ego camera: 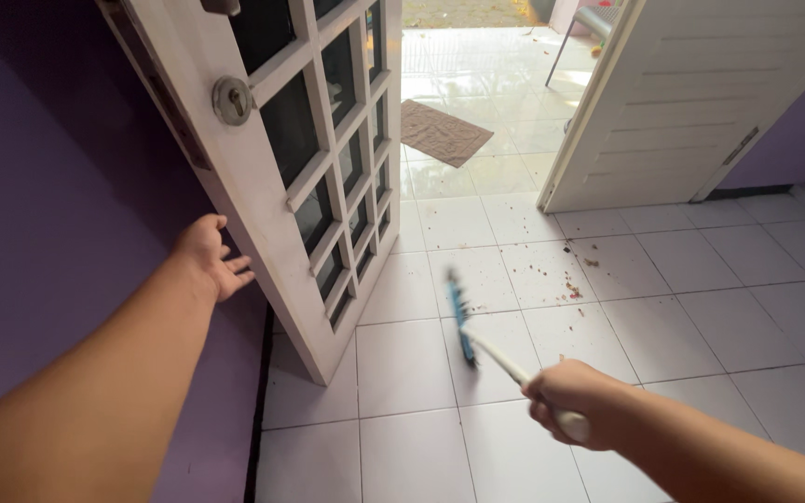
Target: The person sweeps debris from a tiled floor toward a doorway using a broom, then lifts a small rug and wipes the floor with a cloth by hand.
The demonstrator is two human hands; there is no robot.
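My right hand [575, 396] grips the white handle of a broom [505, 363] at the lower right. Its blue brush head [459, 317] rests on the white tiled floor, blurred by motion. Brown crumbs of dirt [570, 284] lie scattered on the tiles just right of the brush head. My left hand [211, 259] is stretched out at the left with fingers spread, holding nothing, close to the edge of the white glazed door [314, 177].
A purple wall [39, 186] fills the left side. A second white door [691, 93] stands open at the upper right. Between the doors the doorway leads to a bright tiled porch with a brown doormat [440, 132]. White floor tiles [701, 307] spread to the right.
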